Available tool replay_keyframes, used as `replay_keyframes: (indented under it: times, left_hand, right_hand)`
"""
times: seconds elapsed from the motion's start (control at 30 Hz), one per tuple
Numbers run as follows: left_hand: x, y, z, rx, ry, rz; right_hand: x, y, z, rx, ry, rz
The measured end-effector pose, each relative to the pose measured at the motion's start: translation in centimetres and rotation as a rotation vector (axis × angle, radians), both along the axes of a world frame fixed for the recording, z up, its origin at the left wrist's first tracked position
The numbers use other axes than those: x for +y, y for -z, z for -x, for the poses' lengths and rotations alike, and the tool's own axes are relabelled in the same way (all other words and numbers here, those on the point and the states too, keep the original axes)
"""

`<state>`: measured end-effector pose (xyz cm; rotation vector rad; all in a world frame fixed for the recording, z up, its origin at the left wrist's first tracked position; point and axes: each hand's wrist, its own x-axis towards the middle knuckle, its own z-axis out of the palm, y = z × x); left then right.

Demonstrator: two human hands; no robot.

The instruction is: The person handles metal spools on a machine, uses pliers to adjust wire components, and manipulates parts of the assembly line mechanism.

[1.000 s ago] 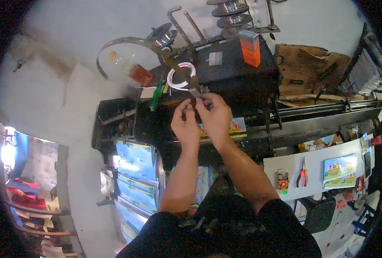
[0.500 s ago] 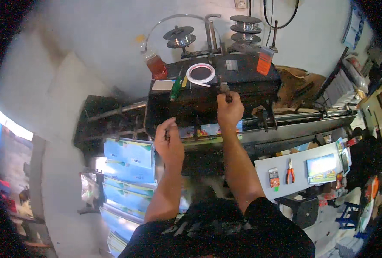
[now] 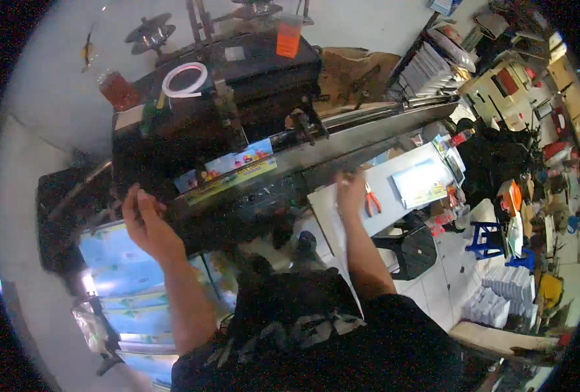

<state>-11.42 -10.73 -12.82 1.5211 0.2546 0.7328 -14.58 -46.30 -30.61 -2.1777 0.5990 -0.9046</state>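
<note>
My left hand (image 3: 151, 225) hovers by the near left side of a black machine housing (image 3: 264, 81), above a stack of blue printed sheets (image 3: 123, 258). Its fingers are loosely bent and apart, and nothing shows in them. Over the left part of a white board (image 3: 329, 206) is my right hand (image 3: 350, 196), beside pliers with orange handles (image 3: 373, 204). Motion smears its fingers, so what they hold, if anything, is unclear. A bright printed booklet (image 3: 420, 184) lies farther right on that board. Between my hands, a colourful printed sheet (image 3: 237, 160) rests in the machine.
On the housing are a white ring of tubing or tape (image 3: 185, 80), a green-handled tool (image 3: 150, 119) and an orange packet (image 3: 288, 40). A bottle of red liquid (image 3: 117, 91) stands at left. A black stool (image 3: 407, 251) and blue stool (image 3: 487, 240) are at right.
My view has swung to the right. My right hand has left the top of the machine housing and come down to the white board near the pliers. My left hand stays near the blue sheets.
</note>
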Motion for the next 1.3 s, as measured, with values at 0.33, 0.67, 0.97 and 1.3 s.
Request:
replay_keyframes:
  times: [0.33, 0.67, 0.97, 1.3]
  left_hand:
    - [-6.1, 5.5, 3.8, -0.017, 0.187, -0.357]
    - [-12.8, 10.9, 16.1, 0.393, 0.181, -0.316]
    - [-13.7, 13.1, 19.2, 0.469, 0.151, -0.27]
    - [-7.2, 14.5, 23.0, 0.459, 0.087, -0.286]
  right_hand:
    - [-18.1, 16.1, 10.3, 0.832, -0.047, 0.336]
    - [-19.3, 4.8, 8.2, 0.531, -0.517, -0.737]
    - [2.0, -9.5, -5.0, 0.473, -1.279, -1.747]
    - [10.0, -13.7, -9.0, 0.454, -1.24, -1.741]
